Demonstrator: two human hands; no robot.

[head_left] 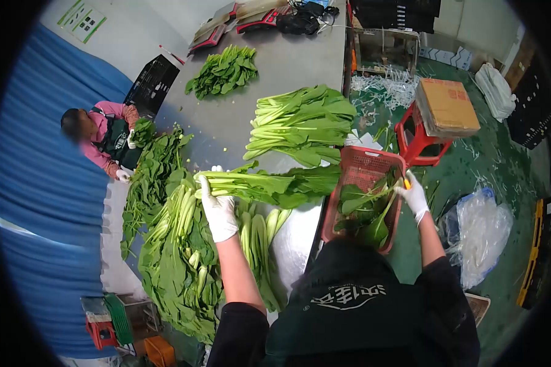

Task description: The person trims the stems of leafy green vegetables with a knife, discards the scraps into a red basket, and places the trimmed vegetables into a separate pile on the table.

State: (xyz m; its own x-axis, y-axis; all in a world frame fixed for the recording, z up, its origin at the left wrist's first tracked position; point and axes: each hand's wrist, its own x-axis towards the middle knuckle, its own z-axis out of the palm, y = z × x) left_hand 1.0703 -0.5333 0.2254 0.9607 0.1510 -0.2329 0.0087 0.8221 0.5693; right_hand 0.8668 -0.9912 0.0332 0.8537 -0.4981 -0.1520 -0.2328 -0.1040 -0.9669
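My left hand, in a white glove, is closed round the stem ends of a bunch of leafy greens, whose leaves stretch right toward the red basket. Over the basket's right side, my right hand, also gloved, grips a small orange-handled tool; its blade cannot be made out. Loose leaves and stalks lie in the red basket, some reaching up near my right hand. A large heap of greens lies beside and below my left hand. Above the held bunch, a neat pile of greens rests on the metal table.
Across the table, a co-worker in white gloves handles greens. A smaller pile and red scales are at the far end. At right stand a cardboard box on a red stool and a clear plastic bag.
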